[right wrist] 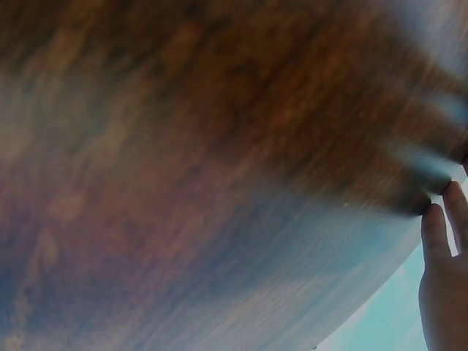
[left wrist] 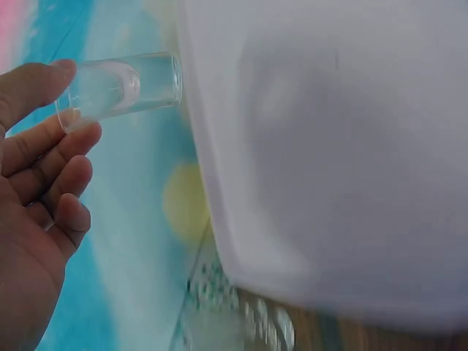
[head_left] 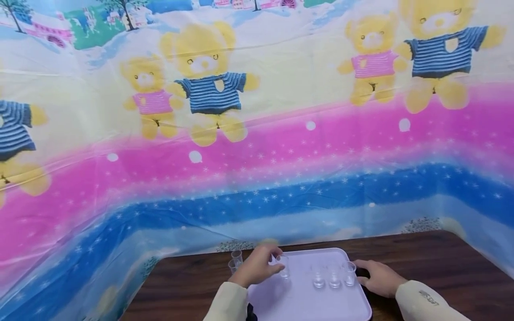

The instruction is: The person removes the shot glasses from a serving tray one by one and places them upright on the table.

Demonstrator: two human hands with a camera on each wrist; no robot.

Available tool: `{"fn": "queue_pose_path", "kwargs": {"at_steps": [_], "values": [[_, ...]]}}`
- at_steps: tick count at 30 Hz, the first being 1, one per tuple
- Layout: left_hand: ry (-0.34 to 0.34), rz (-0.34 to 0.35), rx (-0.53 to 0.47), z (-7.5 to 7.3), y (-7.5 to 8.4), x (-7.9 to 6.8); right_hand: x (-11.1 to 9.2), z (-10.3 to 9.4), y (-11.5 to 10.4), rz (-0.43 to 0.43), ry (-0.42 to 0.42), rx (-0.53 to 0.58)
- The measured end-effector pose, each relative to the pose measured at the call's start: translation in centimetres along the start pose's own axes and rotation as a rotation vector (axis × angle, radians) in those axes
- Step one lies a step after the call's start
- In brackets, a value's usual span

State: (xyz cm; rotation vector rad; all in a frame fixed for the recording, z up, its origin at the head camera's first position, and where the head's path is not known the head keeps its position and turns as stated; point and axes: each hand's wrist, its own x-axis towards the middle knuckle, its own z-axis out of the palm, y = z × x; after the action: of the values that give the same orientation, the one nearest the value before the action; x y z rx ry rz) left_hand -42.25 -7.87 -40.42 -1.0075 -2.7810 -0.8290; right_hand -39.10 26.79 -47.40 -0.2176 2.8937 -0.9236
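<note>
My left hand [head_left: 259, 266] pinches a small clear glass [head_left: 284, 267] between thumb and fingers, over the left part of a pale lilac tray [head_left: 301, 305]. In the left wrist view this glass [left wrist: 121, 88] is gripped near one end. Three similar clear glasses [head_left: 334, 280] stand in a row on the right side of the tray. Just beyond the tray's right edge, my right hand [head_left: 379, 278] rests its fingertips on the table, close to the rightmost glass. The right wrist view has these fingers [right wrist: 435, 238] extended, with nothing seen in them.
Two more clear glasses [head_left: 236, 258] stand on the dark wooden table [head_left: 433, 267] left of the tray, behind my left forearm. A cloth printed with teddy bears [head_left: 213, 93] hangs behind the table's far edge.
</note>
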Motion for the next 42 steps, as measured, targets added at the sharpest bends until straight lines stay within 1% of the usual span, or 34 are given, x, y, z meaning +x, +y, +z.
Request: {"fn": "queue_pose_path", "kwargs": {"at_steps": [4,8,12,16,19,22,25,32,34,37,39,42], "values": [[0.066,-0.008,0.005,-2.0,-1.7,-1.5,-0.1,-0.2,0.2,0.000,-0.001,-0.004],[0.122,-0.018,0.002,-3.6,-3.7,-3.4,0.0,-0.1,0.1,-0.007,-0.005,0.003],[0.159,-0.057,0.013,-4.9,-5.5,-5.4,0.1,0.1,-0.1,-0.015,0.000,0.004],[0.175,-0.075,0.035,-5.4,-6.9,-6.9,0.1,0.0,0.1,-0.017,0.000,0.002],[0.175,-0.103,0.048,-5.3,-7.7,-7.7,0.1,-0.1,0.2,-0.018,-0.004,-0.001],[0.158,-0.140,0.047,-4.9,-8.3,-8.1,0.1,-0.1,0.2,-0.019,-0.004,-0.007],[0.142,-0.162,0.031,-4.6,-8.7,-8.4,0.1,0.0,0.1,-0.020,-0.002,-0.010],[0.138,-0.162,0.009,-4.3,-8.9,-8.3,0.1,0.0,-0.1,-0.016,0.002,-0.013],[0.137,-0.174,0.006,-4.3,-8.8,-8.2,0.1,-0.1,-0.2,-0.015,0.002,-0.014],[0.159,-0.197,0.024,-4.3,-8.6,-8.1,0.1,-0.1,-0.2,-0.014,-0.007,-0.004],[0.191,-0.206,0.049,-4.4,-8.2,-8.0,0.1,-0.1,-0.2,-0.015,-0.014,0.002],[0.241,-0.164,0.082,-4.6,-7.3,-7.5,0.2,-0.1,0.0,-0.013,-0.016,0.006]]}}
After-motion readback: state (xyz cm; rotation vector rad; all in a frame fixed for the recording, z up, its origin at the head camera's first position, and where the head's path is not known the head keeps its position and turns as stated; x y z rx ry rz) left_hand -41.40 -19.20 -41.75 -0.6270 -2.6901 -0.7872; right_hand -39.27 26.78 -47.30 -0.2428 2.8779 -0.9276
